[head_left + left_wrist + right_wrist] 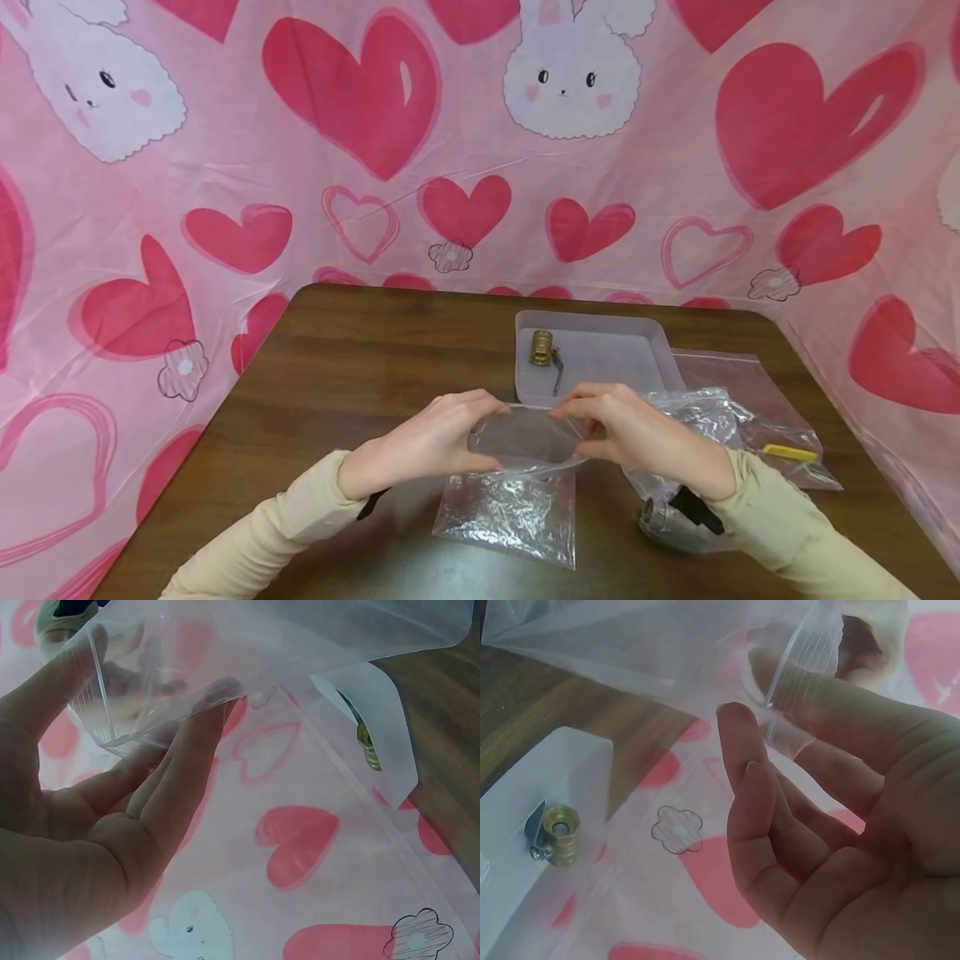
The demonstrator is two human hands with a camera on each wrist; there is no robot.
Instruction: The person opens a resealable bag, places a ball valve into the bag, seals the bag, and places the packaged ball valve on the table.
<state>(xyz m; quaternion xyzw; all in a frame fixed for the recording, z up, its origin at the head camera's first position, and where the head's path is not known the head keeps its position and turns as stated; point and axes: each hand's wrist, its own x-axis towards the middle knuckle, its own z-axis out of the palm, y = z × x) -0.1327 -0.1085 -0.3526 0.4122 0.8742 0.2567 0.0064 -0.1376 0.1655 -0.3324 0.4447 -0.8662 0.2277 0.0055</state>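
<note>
Both hands hold a clear zip bag (525, 437) by its mouth, one at each side, with the mouth spread wide above the table. My left hand (427, 442) has its thumb and fingers apart at the left edge; in the left wrist view, fingertips (219, 691) show through the film. At the right edge, my right hand (630, 429) has curled fingers, and its thumb shows through the plastic in the right wrist view. A brass valve (541, 347) with a grey lever lies in a shallow translucent tray (592, 318) just beyond the hands.
Another clear bag (510, 521) lies flat below the hands. At right are crumpled plastic (701, 412), a flat bag (720, 371), a yellow strip (789, 452) and a metallic piece (656, 517), partly hidden by the right wrist. A heart-patterned cloth (480, 125) stands behind the wooden table.
</note>
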